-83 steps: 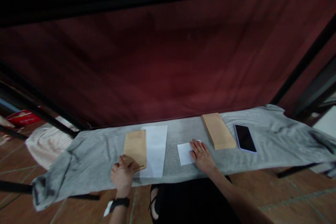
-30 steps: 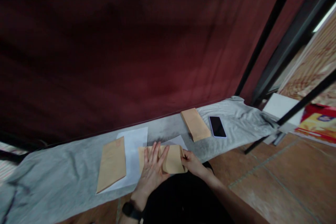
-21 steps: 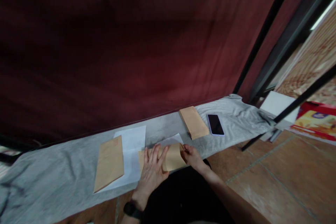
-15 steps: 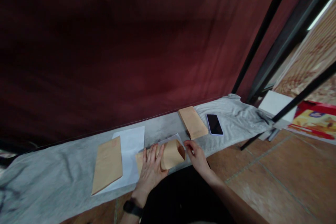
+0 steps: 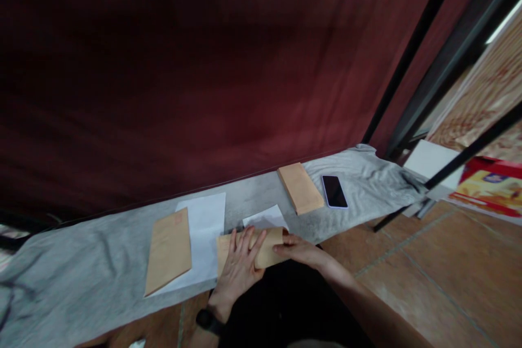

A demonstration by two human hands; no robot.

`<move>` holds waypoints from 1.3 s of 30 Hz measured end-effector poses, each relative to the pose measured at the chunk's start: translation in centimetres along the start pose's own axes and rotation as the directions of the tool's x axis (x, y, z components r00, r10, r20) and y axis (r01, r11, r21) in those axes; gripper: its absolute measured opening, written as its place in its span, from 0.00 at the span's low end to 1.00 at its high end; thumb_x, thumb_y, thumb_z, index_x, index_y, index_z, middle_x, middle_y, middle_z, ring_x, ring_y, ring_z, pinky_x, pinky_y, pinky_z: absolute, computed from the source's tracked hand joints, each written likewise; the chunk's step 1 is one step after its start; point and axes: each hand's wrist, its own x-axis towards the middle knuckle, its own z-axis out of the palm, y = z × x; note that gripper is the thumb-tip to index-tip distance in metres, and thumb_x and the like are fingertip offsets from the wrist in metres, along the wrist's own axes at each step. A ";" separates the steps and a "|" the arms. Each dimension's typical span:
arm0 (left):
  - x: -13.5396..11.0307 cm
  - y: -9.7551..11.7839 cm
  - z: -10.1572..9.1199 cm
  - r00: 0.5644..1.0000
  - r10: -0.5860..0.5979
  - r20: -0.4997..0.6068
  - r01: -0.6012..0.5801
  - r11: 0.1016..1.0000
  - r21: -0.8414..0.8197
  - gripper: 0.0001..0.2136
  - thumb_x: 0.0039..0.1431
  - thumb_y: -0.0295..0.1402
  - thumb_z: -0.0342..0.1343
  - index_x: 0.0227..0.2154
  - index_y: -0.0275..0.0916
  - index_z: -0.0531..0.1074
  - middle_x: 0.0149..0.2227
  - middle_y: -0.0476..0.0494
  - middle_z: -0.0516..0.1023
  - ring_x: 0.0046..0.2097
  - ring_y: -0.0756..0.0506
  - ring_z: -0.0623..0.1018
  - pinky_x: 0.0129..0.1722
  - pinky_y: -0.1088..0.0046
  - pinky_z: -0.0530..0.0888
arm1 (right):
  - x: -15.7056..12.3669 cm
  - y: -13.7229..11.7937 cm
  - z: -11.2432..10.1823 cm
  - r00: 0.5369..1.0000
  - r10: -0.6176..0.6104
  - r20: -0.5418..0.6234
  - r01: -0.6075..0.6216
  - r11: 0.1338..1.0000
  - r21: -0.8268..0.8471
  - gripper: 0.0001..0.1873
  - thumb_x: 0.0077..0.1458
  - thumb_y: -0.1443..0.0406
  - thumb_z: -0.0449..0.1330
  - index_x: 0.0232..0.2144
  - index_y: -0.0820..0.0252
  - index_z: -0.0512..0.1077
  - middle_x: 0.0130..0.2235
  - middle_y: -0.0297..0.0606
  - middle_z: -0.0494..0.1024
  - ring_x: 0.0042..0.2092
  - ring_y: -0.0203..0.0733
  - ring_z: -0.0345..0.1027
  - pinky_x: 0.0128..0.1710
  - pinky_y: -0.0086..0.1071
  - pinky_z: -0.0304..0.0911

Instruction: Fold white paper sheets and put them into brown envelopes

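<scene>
A brown paper envelope (image 5: 271, 253) lies near the front edge of the cloth, its right end bulging up. My left hand (image 5: 240, 263) rests flat across its left half with the fingers spread, a dark band on the wrist. At the right end my right hand (image 5: 300, 250) grips the envelope's edge, thumb on top and the other fingers partly hidden behind the paper. A white sheet (image 5: 265, 217) shows just beyond the envelope, partly covered by it.
To the left, another brown envelope (image 5: 169, 250) overlaps white paper (image 5: 207, 223). A stack of brown envelopes (image 5: 300, 189) and a phone (image 5: 335, 192) lie to the right on the grey cloth (image 5: 98, 272). Black metal bars (image 5: 408, 60) and a red box (image 5: 489, 185) stand farther right.
My right hand has moved from beside the envelope's raised opening onto its right end and now grips it. That end has come down lower, and more of the white sheet shows.
</scene>
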 end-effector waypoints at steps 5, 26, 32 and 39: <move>-0.7 -1.5 0.2 1.000 -0.012 0.025 0.012 1.000 -0.023 0.46 0.48 0.36 0.63 0.70 0.42 0.48 0.69 0.32 0.56 0.70 0.31 0.56 0.67 0.44 0.49 | -0.3 0.9 -0.3 0.990 0.102 -0.101 -0.095 0.993 0.071 0.23 0.50 0.48 0.67 0.39 0.59 0.80 0.40 0.41 0.81 0.43 0.49 0.74 0.48 0.42 0.66; -6.5 -2.5 -0.4 0.901 -0.433 -0.017 0.433 0.897 0.086 0.48 0.51 0.33 0.60 0.71 0.43 0.38 0.61 0.32 0.64 0.63 0.31 0.65 0.64 0.45 0.54 | 7.1 2.1 -0.6 0.808 -0.107 -0.580 -0.507 0.375 -0.776 0.22 0.53 0.64 0.64 0.50 0.65 0.70 0.50 0.55 0.75 0.52 0.57 0.70 0.50 0.40 0.64; -7.1 -2.8 -0.2 0.867 -0.497 0.029 0.494 0.866 0.075 0.49 0.50 0.35 0.61 0.70 0.45 0.37 0.61 0.33 0.64 0.62 0.32 0.66 0.63 0.46 0.55 | 7.2 2.3 -1.4 0.807 -0.089 -0.583 -0.455 0.535 -0.712 0.16 0.49 0.67 0.67 0.42 0.64 0.73 0.46 0.53 0.78 0.50 0.57 0.71 0.50 0.42 0.63; -7.7 -2.5 0.0 0.841 -0.541 0.022 0.539 0.839 0.074 0.49 0.51 0.34 0.61 0.71 0.45 0.37 0.63 0.33 0.61 0.64 0.32 0.64 0.63 0.45 0.54 | 5.8 2.7 -2.9 0.817 -0.199 -0.541 -0.193 0.790 -0.582 0.12 0.61 0.59 0.55 0.41 0.59 0.73 0.36 0.40 0.76 0.38 0.44 0.72 0.40 0.36 0.69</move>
